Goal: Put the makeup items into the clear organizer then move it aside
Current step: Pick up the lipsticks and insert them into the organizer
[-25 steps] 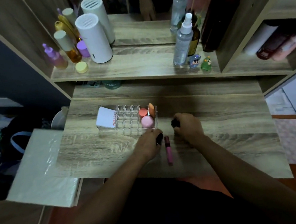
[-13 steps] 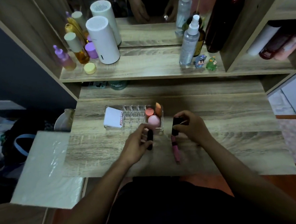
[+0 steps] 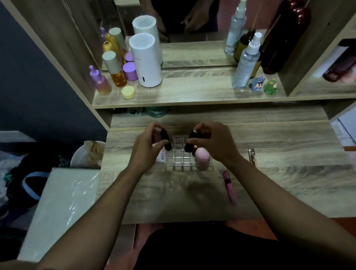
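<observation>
Clear gridded plastic organizer (image 3: 183,160) mid-tabletop (image 3: 286,143), pink egg-shaped sponge (image 3: 202,155) inside. Left hand (image 3: 146,149) pinching black tube (image 3: 166,139), right hand (image 3: 213,140) pinching second black tube (image 3: 190,141), both above compartments. Pink lip-gloss tube (image 3: 229,184) and small clear vial (image 3: 251,153) not yet in; organizer not yet moved aside.

Organizer (image 3: 183,159) mid-desk (image 3: 289,165), lip-gloss tube (image 3: 229,184) right, nearer.

Left hand (image 3: 146,149) is hiding most of white card (image 3: 163,156) & organizer's (image 3: 181,157) left end; pink tube (image 3: 229,186) is blurring.
</observation>
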